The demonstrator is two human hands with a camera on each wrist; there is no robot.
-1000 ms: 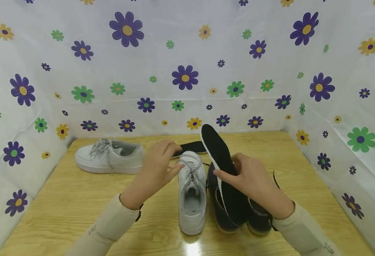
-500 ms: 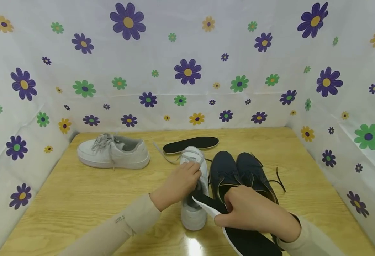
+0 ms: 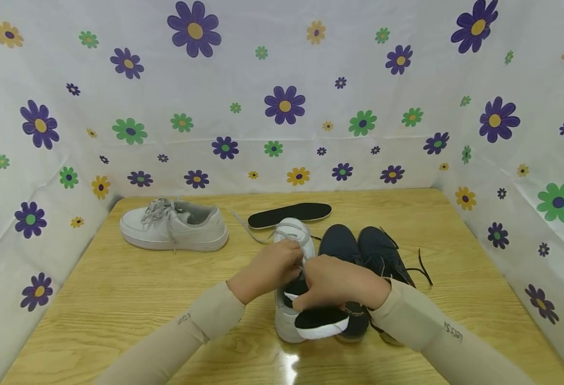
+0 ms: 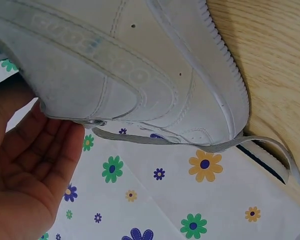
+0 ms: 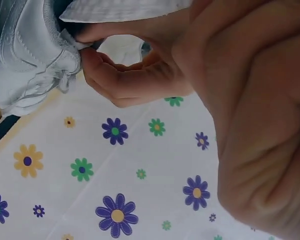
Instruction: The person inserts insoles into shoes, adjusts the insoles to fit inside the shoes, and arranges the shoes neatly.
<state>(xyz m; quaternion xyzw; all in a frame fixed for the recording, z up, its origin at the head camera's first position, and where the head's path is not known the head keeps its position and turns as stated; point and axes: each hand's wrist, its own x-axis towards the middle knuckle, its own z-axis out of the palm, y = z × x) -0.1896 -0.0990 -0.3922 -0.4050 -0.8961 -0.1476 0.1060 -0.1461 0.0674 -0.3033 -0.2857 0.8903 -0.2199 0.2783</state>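
Note:
A white lace-up sneaker (image 3: 289,327) stands mid-table, toe pointing away from me. My left hand (image 3: 266,270) is at its opening; in the right wrist view the thumb and finger pinch the grey-white tongue (image 5: 73,41). With my right hand (image 3: 342,282) I grip a black insole (image 3: 321,317) with a white underside. Its front end dips into the sneaker's opening, while the other end sticks out toward me above the heel. The left wrist view shows the sneaker's side (image 4: 115,65), with a loose lace (image 4: 190,144) trailing from it.
Dark navy shoes (image 3: 338,240) stand close on the right, partly behind my right hand. A second black insole (image 3: 289,215) lies behind the sneaker. Another white sneaker (image 3: 173,230) sits back left. Flower-printed white cloth (image 3: 282,64) encloses the back and sides of the table.
My left hand came down from the left onto the white sneaker's opening. My right hand lowered the insole from upright over the navy shoes and moved it left into the sneaker's opening.

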